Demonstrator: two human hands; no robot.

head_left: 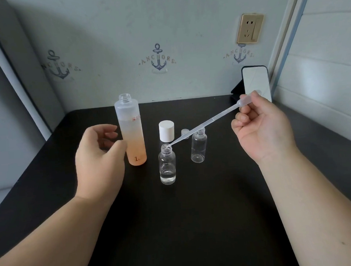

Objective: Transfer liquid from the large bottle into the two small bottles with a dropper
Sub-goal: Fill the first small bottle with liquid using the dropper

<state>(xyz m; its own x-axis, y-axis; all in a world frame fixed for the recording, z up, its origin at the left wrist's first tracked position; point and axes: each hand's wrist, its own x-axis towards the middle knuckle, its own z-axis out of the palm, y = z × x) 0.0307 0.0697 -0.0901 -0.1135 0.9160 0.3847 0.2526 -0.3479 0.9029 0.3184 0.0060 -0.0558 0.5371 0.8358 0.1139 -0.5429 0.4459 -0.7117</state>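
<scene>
The right hand (261, 126) is pinching the bulb of a clear plastic dropper (206, 125) between thumb and curled fingers, holding it slanted so that the tip is dipping into the mouth of the nearer small bottle (167, 165). That bottle is standing upright and uncapped on the black worktop (195, 223), with a shallow layer of clear liquid sitting at its bottom. The second small bottle (199, 147) is standing upright a little farther back and to the right, also uncapped; whether it is holding any liquid is hard to tell. The dropper's stem is passing just above its neck.

The left hand (100, 155) is hovering beside the large bottle (131, 131), fingers loosely curved and gripping nothing; whether the thumb is touching the bottle's side is unclear. The large bottle is standing upright with its cap off, frosted at the top and fading to orange toward the base, with a "1" printed low on it.

A white cap (166, 131) is standing behind the nearer small bottle, and a small clear cap (184, 131) is lying just right of it. A phone (256, 84) is leaning at the back right corner, under a gold wall socket (250, 28)
</scene>
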